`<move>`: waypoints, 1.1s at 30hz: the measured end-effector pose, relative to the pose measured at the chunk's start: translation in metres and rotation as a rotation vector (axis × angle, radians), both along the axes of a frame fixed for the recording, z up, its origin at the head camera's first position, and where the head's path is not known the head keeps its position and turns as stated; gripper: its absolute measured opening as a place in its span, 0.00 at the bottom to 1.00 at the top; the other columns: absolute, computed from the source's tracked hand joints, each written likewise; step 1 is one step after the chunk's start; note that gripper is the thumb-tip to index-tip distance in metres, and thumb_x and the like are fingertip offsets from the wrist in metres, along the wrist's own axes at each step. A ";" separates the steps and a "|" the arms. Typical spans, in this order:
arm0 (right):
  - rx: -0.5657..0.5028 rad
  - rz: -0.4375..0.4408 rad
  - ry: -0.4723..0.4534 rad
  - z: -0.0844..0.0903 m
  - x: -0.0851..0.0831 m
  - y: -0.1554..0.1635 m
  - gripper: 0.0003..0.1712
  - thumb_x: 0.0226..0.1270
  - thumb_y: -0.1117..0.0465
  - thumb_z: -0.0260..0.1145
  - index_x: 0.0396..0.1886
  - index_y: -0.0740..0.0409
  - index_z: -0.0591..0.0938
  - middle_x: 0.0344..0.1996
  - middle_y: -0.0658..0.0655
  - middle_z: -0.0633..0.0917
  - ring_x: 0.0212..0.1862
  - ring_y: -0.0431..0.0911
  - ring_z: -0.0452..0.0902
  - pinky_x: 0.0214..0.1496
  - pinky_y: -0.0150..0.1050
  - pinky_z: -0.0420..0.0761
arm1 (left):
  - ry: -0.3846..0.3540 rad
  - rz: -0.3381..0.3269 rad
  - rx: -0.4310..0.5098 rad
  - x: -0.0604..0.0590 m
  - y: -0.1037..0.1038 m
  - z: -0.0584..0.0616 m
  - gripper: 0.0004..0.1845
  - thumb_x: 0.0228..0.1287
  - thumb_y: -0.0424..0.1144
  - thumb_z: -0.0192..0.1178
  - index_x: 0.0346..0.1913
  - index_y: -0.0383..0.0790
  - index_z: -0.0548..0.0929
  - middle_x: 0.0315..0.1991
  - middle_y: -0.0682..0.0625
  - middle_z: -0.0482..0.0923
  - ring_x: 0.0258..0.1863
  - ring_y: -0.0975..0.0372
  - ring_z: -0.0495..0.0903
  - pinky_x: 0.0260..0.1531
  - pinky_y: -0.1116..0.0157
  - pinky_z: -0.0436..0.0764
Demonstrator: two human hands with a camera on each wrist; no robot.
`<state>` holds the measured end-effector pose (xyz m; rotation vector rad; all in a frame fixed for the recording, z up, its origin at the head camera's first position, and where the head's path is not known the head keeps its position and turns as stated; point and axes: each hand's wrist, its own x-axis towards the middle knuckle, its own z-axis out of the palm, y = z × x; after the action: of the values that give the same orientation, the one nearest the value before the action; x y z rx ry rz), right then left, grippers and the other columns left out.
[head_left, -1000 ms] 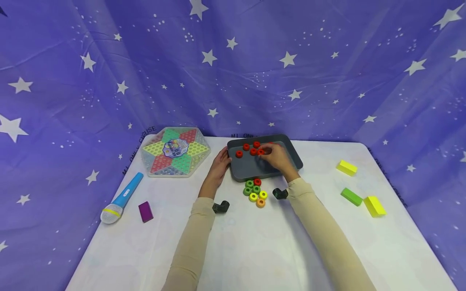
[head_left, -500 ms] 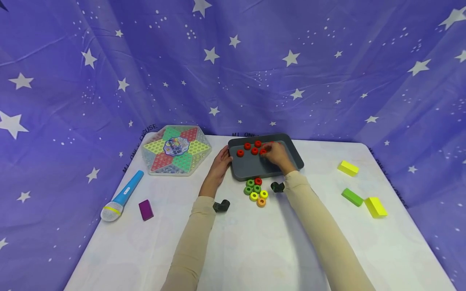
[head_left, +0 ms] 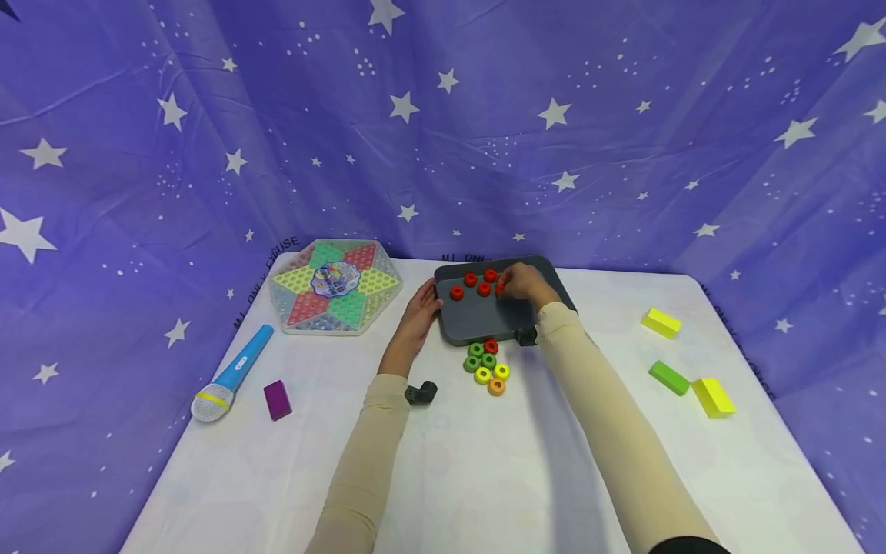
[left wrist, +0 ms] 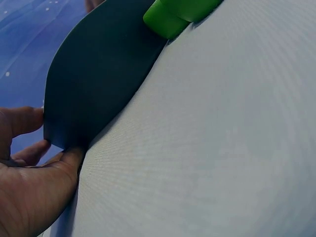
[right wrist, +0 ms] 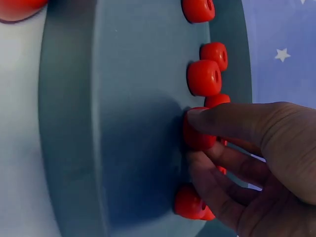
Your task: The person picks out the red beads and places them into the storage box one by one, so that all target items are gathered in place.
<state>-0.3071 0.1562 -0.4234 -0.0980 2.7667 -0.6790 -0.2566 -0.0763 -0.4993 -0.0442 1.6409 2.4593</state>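
Observation:
A dark grey tray [head_left: 477, 319] lies at the table's far middle. My left hand [head_left: 417, 312] grips its near left corner, thumb and fingers [left wrist: 49, 182] on either side of the tray [left wrist: 98, 74] wall. My right hand [head_left: 521, 283] reaches into the tray's far part and pinches one red bead [right wrist: 200, 142] between thumb and fingers [right wrist: 222, 118]. Several other red beads [head_left: 471, 280] lie loose in the tray [right wrist: 123, 98] beside it. Just in front of the tray on the table sits a cluster of beads [head_left: 487, 365]: red, green, yellow and orange.
A hexagonal checkers board [head_left: 335, 286] lies at the far left, with a blue microphone [head_left: 231, 375] and a purple block [head_left: 277, 401] nearer. Two yellow blocks [head_left: 660, 322] and a green block [head_left: 668, 376] lie at the right. Starry purple cloth surrounds the table.
My right hand has moved a little farther back in the tray among the red beads. The left hand has stayed on the tray's corner.

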 end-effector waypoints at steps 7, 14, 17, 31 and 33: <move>0.046 0.023 -0.015 0.003 -0.002 -0.001 0.08 0.55 0.62 0.73 0.32 0.56 0.81 0.35 0.55 0.81 0.37 0.49 0.73 0.41 0.41 0.73 | 0.004 0.003 -0.010 0.001 0.001 0.001 0.33 0.70 0.24 0.47 0.76 0.41 0.54 0.76 0.43 0.50 0.75 0.57 0.51 0.72 0.58 0.55; 0.064 0.033 -0.005 0.001 -0.003 -0.001 0.10 0.55 0.62 0.73 0.36 0.56 0.81 0.37 0.55 0.81 0.38 0.49 0.73 0.42 0.40 0.73 | -0.007 0.002 -0.026 0.001 0.000 0.002 0.33 0.70 0.25 0.47 0.76 0.42 0.54 0.76 0.45 0.50 0.75 0.58 0.52 0.73 0.58 0.55; 0.048 0.029 -0.008 0.002 -0.002 -0.001 0.14 0.55 0.62 0.73 0.40 0.58 0.81 0.41 0.57 0.81 0.41 0.50 0.73 0.45 0.43 0.75 | -0.013 -0.001 -0.031 0.001 0.000 0.002 0.33 0.71 0.25 0.47 0.76 0.43 0.54 0.76 0.45 0.50 0.75 0.59 0.52 0.72 0.59 0.55; -0.155 -0.011 0.187 0.009 0.014 -0.001 0.25 0.59 0.61 0.68 0.56 0.66 0.78 0.53 0.66 0.81 0.54 0.58 0.76 0.59 0.51 0.75 | -0.011 -0.007 -0.040 0.000 0.000 0.001 0.33 0.71 0.25 0.47 0.76 0.44 0.54 0.77 0.45 0.49 0.75 0.59 0.51 0.72 0.59 0.55; -0.221 -0.015 0.223 0.010 0.021 -0.001 0.25 0.60 0.61 0.68 0.57 0.65 0.78 0.53 0.65 0.82 0.54 0.57 0.77 0.58 0.51 0.76 | -0.009 -0.003 -0.038 -0.001 -0.001 0.002 0.33 0.71 0.25 0.47 0.76 0.44 0.55 0.76 0.46 0.50 0.75 0.59 0.52 0.72 0.59 0.55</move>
<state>-0.2863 0.1552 -0.4134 -0.2111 2.8929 -1.0343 -0.2571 -0.0769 -0.4977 -0.0584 1.6824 2.4225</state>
